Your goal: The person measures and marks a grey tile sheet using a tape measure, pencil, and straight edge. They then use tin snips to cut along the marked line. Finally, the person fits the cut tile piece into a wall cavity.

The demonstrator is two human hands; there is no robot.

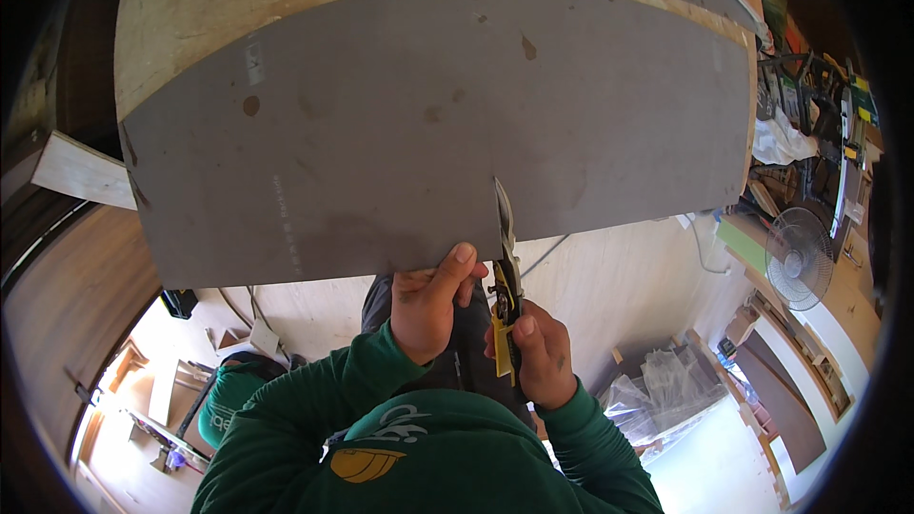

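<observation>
A large dark grey sheet (400,133) with brown stains lies in front of me, its near edge facing my body. My right hand (543,352) is closed round the yellow and black handles of a pair of tin snips (506,266). The snips' metal blades reach over the near edge, and a slit in the sheet runs up to the blade tip. Just left of the snips, my left hand (428,300) pinches the sheet's near edge, thumb on top and fingers underneath. The lower blade is hidden under the sheet.
Under the grey sheet's far side lies a pale wooden board (228,0). A round fan (798,257) stands at right beside tools and wood pieces. Clear plastic wrap (666,385) lies on the right floor. A person in green (233,400) is at lower left.
</observation>
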